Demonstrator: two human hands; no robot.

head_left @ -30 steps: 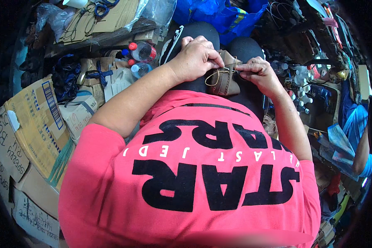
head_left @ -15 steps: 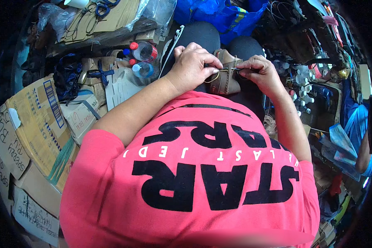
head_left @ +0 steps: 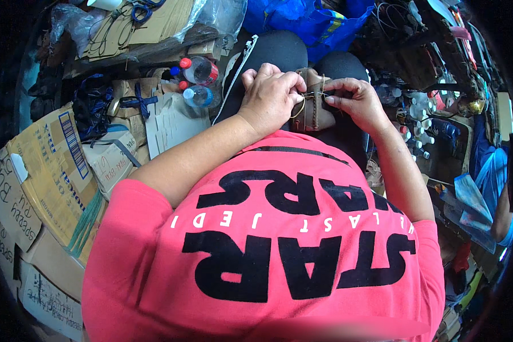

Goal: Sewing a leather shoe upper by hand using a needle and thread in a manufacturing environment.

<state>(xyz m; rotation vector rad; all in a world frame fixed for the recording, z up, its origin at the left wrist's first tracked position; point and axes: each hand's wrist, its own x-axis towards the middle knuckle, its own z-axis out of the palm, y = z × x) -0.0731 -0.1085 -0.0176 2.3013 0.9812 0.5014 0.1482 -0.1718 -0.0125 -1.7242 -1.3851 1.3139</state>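
A small brown leather shoe (head_left: 316, 111) rests on my lap, over my dark trousers (head_left: 282, 51). My left hand (head_left: 271, 97) grips the shoe's left side, fingers curled over its top. My right hand (head_left: 353, 100) pinches a light thread (head_left: 323, 85) at the shoe's upper right edge. A loop of the thread hangs by my left thumb. My pink printed shirt fills the lower half of the view and hides the rest of my lap.
Two plastic bottles with red caps (head_left: 199, 71) lie left of my knee. Flattened cardboard boxes (head_left: 45, 171) pile up on the left. A blue plastic bag (head_left: 302, 20) lies ahead. Small white bottles (head_left: 419, 111) and clutter sit at right. Another person's arm (head_left: 504, 211) shows at the right edge.
My left hand has slid further over the shoe's top. The right hand has shifted slightly along the shoe's edge, still pinching the thread.
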